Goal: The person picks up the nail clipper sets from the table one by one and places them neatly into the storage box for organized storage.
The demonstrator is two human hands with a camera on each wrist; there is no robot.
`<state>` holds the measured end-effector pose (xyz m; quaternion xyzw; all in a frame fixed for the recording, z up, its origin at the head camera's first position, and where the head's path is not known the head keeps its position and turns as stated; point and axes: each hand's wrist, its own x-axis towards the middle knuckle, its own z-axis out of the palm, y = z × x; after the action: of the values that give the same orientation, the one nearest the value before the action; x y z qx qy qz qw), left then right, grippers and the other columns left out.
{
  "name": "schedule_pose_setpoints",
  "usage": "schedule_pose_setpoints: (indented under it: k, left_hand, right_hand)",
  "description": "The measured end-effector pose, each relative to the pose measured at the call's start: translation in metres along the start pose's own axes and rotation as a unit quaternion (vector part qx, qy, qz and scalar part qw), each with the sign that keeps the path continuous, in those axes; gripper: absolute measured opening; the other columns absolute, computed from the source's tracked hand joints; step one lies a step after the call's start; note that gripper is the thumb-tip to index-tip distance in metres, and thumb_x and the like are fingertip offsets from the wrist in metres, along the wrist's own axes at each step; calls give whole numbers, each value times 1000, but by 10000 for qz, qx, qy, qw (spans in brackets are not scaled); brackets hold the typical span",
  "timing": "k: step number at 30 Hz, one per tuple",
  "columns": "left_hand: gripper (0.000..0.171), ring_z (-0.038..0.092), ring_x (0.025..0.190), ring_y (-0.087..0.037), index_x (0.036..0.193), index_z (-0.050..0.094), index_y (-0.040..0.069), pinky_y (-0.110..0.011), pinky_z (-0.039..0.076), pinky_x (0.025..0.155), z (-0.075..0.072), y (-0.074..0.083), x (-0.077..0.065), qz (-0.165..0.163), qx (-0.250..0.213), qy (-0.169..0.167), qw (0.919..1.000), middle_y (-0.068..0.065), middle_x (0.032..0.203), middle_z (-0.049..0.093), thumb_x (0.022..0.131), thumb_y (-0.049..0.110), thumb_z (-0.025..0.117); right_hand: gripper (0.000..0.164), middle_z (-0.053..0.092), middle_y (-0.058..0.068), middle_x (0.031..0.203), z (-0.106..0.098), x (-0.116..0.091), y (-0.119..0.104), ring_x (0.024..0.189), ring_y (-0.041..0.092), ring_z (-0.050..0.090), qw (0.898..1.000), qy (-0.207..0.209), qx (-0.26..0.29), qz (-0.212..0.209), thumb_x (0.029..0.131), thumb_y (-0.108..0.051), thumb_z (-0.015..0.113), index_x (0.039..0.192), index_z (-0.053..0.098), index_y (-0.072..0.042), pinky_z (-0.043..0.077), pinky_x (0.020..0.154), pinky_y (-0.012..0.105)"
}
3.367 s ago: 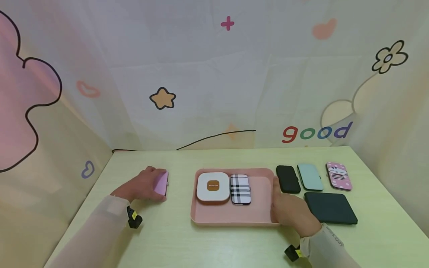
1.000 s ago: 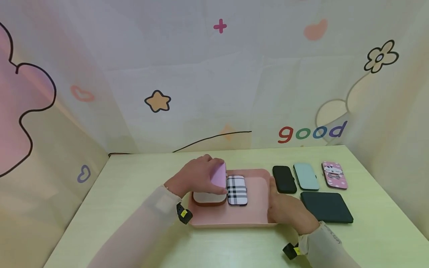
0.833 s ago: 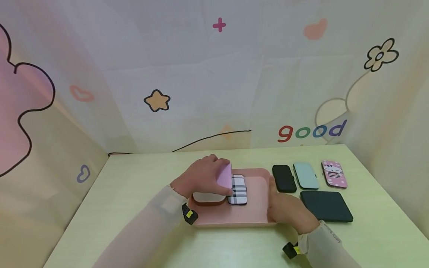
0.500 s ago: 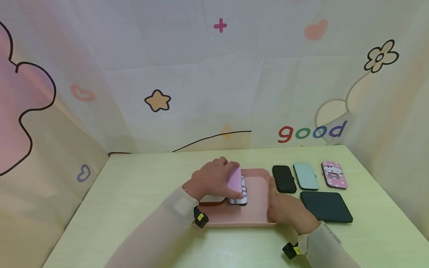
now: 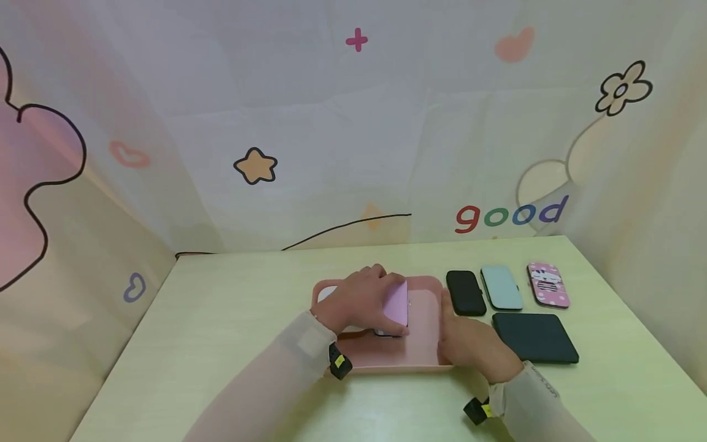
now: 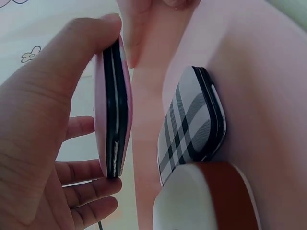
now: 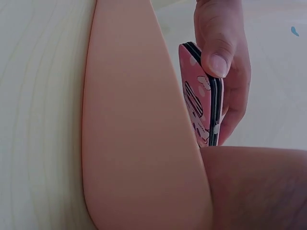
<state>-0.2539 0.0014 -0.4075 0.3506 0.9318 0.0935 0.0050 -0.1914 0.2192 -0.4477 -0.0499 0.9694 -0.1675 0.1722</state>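
Note:
My left hand [image 5: 360, 302] grips a slim pink manicure case [image 5: 397, 301] by its two ends, thumb on the near end. Plain pink shows on top; the right wrist view shows a cartoon print underneath. The case hangs over the pink tray [image 5: 425, 347], covering most of the plaid case [image 6: 184, 122] in the head view. Beside the plaid case, a white box [image 6: 180, 203] with a brown side sits in the tray, largely hidden by my left hand in the head view. My right hand [image 5: 475, 345] rests against the tray's right end, one finger straight along the rim.
On the table right of the tray lie a black case [image 5: 466, 293], a mint case [image 5: 501, 287], a pink cat-print case [image 5: 548, 285] and a larger dark flat case [image 5: 534, 337]. A printed curtain [image 5: 309, 123] hangs behind the table.
My left hand has picked the pink case off the table's left side and carried it right, across the white box to above the plaid case. My right hand has stayed at the tray's end.

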Motion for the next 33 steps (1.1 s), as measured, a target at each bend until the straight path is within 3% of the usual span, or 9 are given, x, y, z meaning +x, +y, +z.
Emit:
schedule_pose_setpoints:
  k: [8,13,19,26,33]
  left_hand:
    - [97,44,84,-9,136,44,29,-24,42,66,11,5,9,185,14,-153,9997,6,102,47,58,85,53]
    - [97,44,85,-9,138,42,30,-24,42,66,14,7,12,131,-54,-227,9996,7,102,47,58,84,53]
    - [94,46,81,-8,136,44,29,-23,42,63,15,11,16,317,-168,-187,9992,7,96,46,60,82,55]
    - [91,48,78,-8,133,45,31,-24,43,60,17,17,24,110,-239,-339,9991,8,91,46,59,81,59]
    - [85,47,76,-9,133,44,36,-25,41,54,26,24,32,103,-169,-190,9996,7,89,46,60,75,62]
  right_hand:
    - [100,51,1,55,0,-2,2,42,14,42,9999,13,125,-53,82,-12,55,145,-22,-7,26,39,26]
    - [98,51,0,54,0,-2,2,41,13,41,9999,54,45,-98,82,-13,55,146,-18,-5,26,39,25]
    - [95,49,-1,53,1,-1,3,41,12,39,9996,153,-92,-199,83,-14,53,146,-17,-2,24,40,26]
    - [93,47,-2,53,2,-1,5,42,12,38,9990,237,-222,-301,83,-14,52,146,-15,0,23,41,27]
    - [97,49,0,55,2,-1,6,43,13,40,9996,134,-68,-251,82,-14,55,146,-17,-3,24,41,27]
